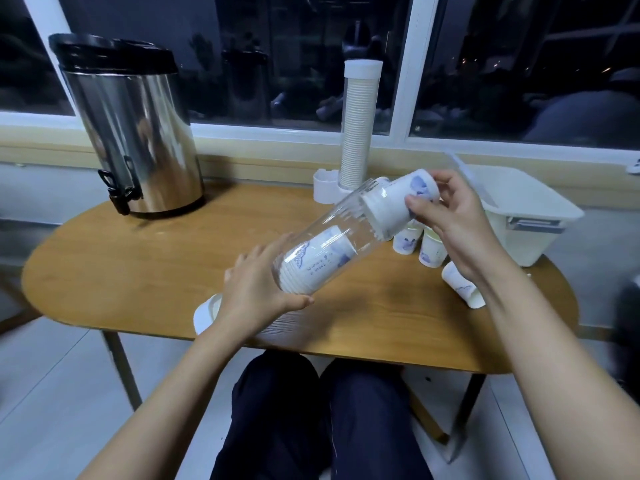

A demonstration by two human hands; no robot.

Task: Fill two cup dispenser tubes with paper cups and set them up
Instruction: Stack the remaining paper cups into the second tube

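Left grip (pixel 257 289) partly behind clear tube (pixel 341 227)

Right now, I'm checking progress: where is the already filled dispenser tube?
Head view: the filled tube stands upright in its white base at the table's far edge, right of the steel urn.

The left forearm (pixel 166 386) and the right forearm (pixel 540 341) are bare along all their visible length, and the left hand (pixel 256 289) and the right hand (pixel 450 216) are bare too. On the legs the person wears dark navy trousers (pixel 277 410) of a smooth, plain cloth (a thin pale line, perhaps stitching, runs down the inner side of the right leg).
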